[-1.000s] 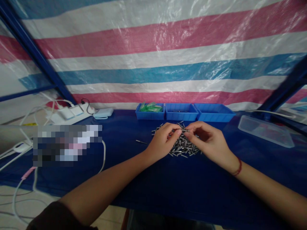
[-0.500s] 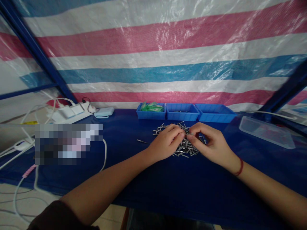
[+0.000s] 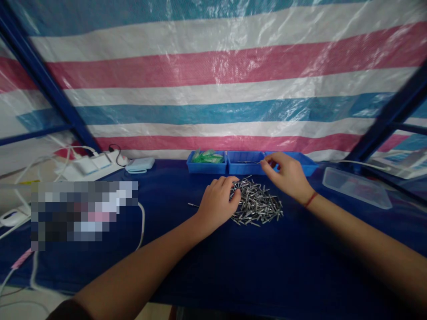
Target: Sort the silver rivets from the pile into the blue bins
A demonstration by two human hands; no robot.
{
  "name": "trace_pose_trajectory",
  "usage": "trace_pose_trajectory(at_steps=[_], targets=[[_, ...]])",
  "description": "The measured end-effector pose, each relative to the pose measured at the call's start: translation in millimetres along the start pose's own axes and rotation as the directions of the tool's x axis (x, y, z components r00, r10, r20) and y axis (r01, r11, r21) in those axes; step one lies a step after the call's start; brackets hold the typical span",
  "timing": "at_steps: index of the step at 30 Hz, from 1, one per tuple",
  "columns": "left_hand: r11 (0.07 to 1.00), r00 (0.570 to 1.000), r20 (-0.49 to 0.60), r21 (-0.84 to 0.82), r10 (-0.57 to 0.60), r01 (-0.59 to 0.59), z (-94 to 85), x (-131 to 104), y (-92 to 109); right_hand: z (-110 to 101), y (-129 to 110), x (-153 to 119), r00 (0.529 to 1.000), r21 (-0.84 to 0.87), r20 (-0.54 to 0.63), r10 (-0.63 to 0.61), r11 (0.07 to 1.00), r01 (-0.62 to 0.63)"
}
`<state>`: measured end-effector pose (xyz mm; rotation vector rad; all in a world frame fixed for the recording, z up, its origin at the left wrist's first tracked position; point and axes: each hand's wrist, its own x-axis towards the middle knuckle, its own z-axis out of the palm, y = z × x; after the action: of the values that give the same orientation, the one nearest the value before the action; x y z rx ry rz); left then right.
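A heap of slim silvery blind rivets (image 3: 258, 203) lies on the blue table. My left hand (image 3: 218, 198) rests at the heap's left side, its thumb apart from the curled fingers, touching the rivets there. Over the right edge of the middle blue bin (image 3: 240, 169), my right hand (image 3: 288, 173) has thumb and forefinger pinched together. A thin rivet (image 3: 258, 162) seems to stick out from those fingertips, small and blurred. Several rivets lie inside that bin.
The left blue bin (image 3: 208, 168) holds green plastic bags. Partly behind my right hand stands the right blue bin (image 3: 309, 169). A clear plastic lid (image 3: 356, 189) lies to the right. Leftward are a light blue case (image 3: 140, 165), a power strip (image 3: 96, 166) and cables.
My hands have separated. The right one has moved away from the heap, up to the middle bin; the left has stayed by the heap with its fingers loosened. The view has shifted slightly.
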<state>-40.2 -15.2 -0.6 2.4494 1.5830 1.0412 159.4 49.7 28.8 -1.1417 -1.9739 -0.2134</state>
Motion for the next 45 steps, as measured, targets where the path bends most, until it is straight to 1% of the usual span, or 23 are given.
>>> trace_pose_trajectory(at_steps=[2, 4, 7, 10, 13, 16, 18, 22, 25, 29, 35, 38, 40, 42, 43, 45], targets=[[0.998, 0.999, 0.036, 0.055, -0.027, 0.025, -1.5, 1.4, -2.7, 11.4, 11.6, 14.8, 1.000, -0.082, 0.006, 0.015, 0.997, -0.014], [0.995, 0.997, 0.063, 0.096, -0.045, 0.039, -4.3, 3.0, -5.6, 21.4, 18.9, 24.5, 0.999, -0.157, 0.036, 0.041, 0.987, -0.035], [0.990, 0.993, 0.099, 0.135, -0.061, 0.048, -8.7, 5.6, -11.5, 27.7, 20.9, 25.6, 0.993, -0.172, 0.081, 0.083, 0.983, -0.068], [0.990, 0.991, 0.122, 0.138, -0.049, 0.032, -11.5, 7.7, -17.9, 22.5, 16.5, 11.6, 0.992, -0.095, 0.100, 0.082, 0.993, -0.073], [0.991, 0.990, 0.141, 0.132, -0.007, -0.012, -11.6, 9.0, -22.3, 13.8, 13.3, -8.9, 0.986, -0.031, 0.155, 0.060, 0.998, -0.056], [0.989, 0.988, 0.153, 0.141, 0.029, -0.051, -8.1, 10.2, -25.3, 10.3, 13.3, -24.8, 0.974, 0.024, 0.221, 0.057, 0.998, -0.064], [0.988, 0.987, 0.159, 0.147, 0.024, -0.048, -3.7, 11.4, -27.5, 11.0, 13.0, -29.9, 0.969, 0.062, 0.236, 0.068, 0.994, -0.085], [0.989, 0.984, 0.171, 0.147, -0.054, 0.029, 4.8, 14.4, -31.2, 11.2, 7.7, -31.2, 0.971, 0.110, 0.230, 0.073, 0.989, -0.100], [0.986, 0.982, 0.170, 0.160, -0.081, 0.054, 6.3, 16.0, -30.3, 7.0, 1.5, -31.1, 0.975, 0.139, 0.217, 0.053, 0.987, -0.084], [0.984, 0.980, 0.180, 0.168, -0.082, 0.051, 3.5, 16.9, -25.9, 1.6, -3.4, -32.3, 0.978, 0.176, 0.203, 0.050, 0.981, -0.087], [0.984, 0.974, 0.214, 0.176, -0.071, 0.033, 0.2, 14.8, -24.0, 1.3, -3.9, -34.6, 0.969, 0.209, 0.234, 0.073, 0.970, -0.124], [0.981, 0.976, 0.211, 0.191, -0.057, 0.016, -2.4, 13.9, -25.1, 0.3, -6.1, -35.6, 0.974, 0.217, 0.217, 0.057, 0.970, -0.105], [0.980, 0.981, 0.188, 0.197, -0.050, 0.012, -4.6, 14.2, -25.0, -0.8, -9.3, -36.4, 0.977, 0.225, 0.208, 0.048, 0.970, -0.096], [0.986, 0.988, 0.146, 0.164, -0.054, 0.030, -6.6, 14.6, -23.4, -1.6, -14.1, -37.4, 0.977, 0.239, 0.211, 0.043, 0.966, -0.094], [0.992, 0.990, 0.126, 0.118, -0.060, 0.045, -7.1, 14.7, -21.7, -1.8, -16.9, -38.1, 0.976, 0.250, 0.215, 0.040, 0.964, -0.095], [0.996, 0.993, 0.098, -0.046, -0.073, 0.078, -7.3, 14.1, -16.6, -2.0, -23.4, -39.7, 0.974, 0.285, 0.225, 0.039, 0.953, -0.104]])
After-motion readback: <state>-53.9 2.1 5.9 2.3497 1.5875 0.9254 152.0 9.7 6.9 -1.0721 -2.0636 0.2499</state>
